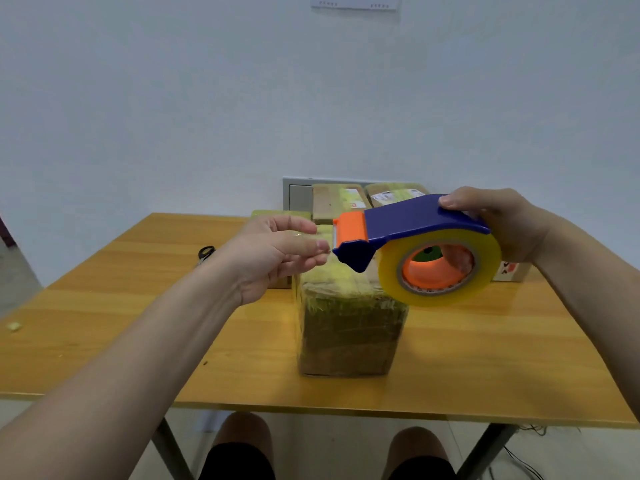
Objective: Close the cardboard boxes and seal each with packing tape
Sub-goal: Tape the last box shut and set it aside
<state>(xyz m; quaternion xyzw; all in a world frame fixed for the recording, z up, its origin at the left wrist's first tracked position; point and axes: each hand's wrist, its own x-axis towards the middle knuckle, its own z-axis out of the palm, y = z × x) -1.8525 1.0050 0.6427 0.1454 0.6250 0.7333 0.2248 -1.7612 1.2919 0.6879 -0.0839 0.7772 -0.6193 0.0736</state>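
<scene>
While aloft — tape dispenser (408,220) crosswise, nose leftward

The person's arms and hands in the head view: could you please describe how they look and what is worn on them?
Both are bare. The left forearm and right forearm show no sleeves, and the left hand and right hand carry no visible gloves, rings, watch or bands. The only clothing in view is black shorts below the table.
</scene>
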